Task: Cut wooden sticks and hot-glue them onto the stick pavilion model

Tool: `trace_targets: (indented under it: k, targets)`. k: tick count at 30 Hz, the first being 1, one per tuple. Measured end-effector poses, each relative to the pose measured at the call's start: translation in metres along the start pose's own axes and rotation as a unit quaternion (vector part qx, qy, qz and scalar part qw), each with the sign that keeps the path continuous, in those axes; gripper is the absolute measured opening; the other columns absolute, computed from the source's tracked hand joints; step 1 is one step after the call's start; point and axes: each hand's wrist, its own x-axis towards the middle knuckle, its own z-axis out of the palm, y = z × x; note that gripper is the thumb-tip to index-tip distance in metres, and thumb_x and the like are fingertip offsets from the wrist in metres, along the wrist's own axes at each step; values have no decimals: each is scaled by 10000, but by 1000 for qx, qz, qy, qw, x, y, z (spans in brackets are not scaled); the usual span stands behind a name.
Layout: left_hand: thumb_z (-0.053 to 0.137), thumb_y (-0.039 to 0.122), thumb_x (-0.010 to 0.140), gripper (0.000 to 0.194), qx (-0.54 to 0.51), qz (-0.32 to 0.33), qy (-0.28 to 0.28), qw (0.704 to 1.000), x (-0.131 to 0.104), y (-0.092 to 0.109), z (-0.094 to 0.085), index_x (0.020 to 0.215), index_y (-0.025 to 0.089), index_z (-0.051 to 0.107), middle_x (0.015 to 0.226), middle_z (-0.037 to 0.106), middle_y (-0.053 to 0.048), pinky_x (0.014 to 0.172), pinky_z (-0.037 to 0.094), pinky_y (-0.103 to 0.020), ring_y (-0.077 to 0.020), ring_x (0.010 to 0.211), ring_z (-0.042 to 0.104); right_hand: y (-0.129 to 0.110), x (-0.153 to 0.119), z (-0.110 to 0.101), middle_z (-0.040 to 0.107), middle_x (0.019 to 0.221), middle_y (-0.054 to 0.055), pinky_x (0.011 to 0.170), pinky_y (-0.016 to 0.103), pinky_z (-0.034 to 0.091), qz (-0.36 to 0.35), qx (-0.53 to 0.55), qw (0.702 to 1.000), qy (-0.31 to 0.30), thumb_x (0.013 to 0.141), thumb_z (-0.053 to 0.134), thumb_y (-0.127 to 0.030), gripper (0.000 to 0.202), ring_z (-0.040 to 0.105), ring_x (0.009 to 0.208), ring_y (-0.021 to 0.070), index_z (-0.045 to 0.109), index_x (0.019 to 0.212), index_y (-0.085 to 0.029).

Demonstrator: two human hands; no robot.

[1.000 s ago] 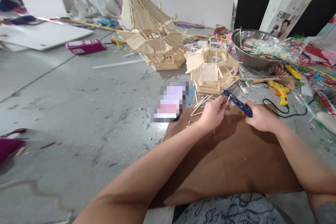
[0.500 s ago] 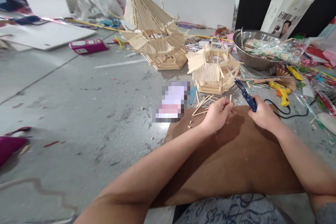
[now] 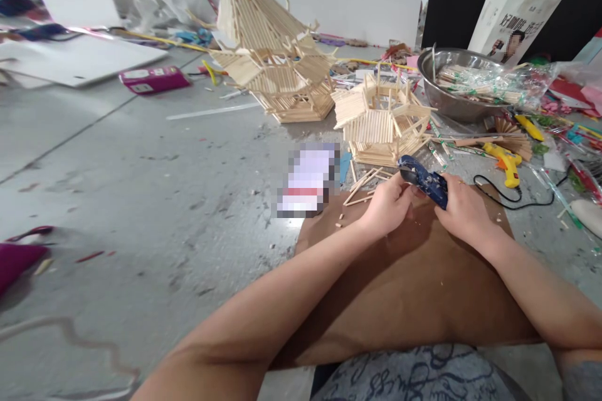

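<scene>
Now the chunky dark-blue hand tool (image 3: 429, 185), wrapped firmly by the right hand (image 3: 464, 205), has swung back to the left hand (image 3: 390, 202) near the flat brown sheet's (image 3: 418, 288) far edge, rejoining the work; what the left pinches, I cannot tell.

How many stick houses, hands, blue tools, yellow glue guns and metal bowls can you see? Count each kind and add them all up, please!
Tall stick house and short stick house: 2
Left hand and right hand: 2
Blue tool: 1
Yellow glue gun: 1
Metal bowl: 1
Total: 7
</scene>
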Motion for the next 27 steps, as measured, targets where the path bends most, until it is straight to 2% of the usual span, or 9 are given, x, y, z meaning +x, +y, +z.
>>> trace_targets:
  k: [4, 14, 21, 27]
  targets:
    - [431, 189, 808, 123, 30, 0, -3, 1000, -1, 2, 0, 776, 163, 547, 398, 481, 58, 477, 398, -213, -92, 365, 471, 1, 0, 2, 598, 964, 163, 742, 373, 432, -4, -12, 1000, 9, 695, 471, -180, 464, 579, 863, 267, 424, 1145, -75]
    - [403, 193, 812, 213, 80, 14, -5, 997, -2, 2, 0, 736, 153, 598, 382, 481, 41, 495, 405, -219, -109, 375, 493, 1, -1, 4, 614, 935, 164, 679, 347, 425, 10, -47, 999, 10, 727, 463, -198, 419, 599, 809, 261, 444, 1128, -81]
    - [385, 217, 832, 227, 100, 22, -13, 995, -4, 3, 0, 711, 163, 569, 389, 480, 36, 495, 403, -210, -108, 392, 507, -2, 0, 4, 625, 948, 161, 615, 333, 418, 38, -61, 997, -31, 750, 448, -222, 401, 616, 780, 264, 440, 1132, -101]
    - [392, 218, 832, 211, 73, 5, -17, 997, -2, 0, 1, 677, 173, 529, 418, 503, 43, 482, 400, -211, -99, 374, 492, -5, 3, 0, 646, 928, 151, 603, 329, 414, 58, -67, 992, -85, 754, 437, -229, 350, 632, 768, 271, 462, 1086, -119]
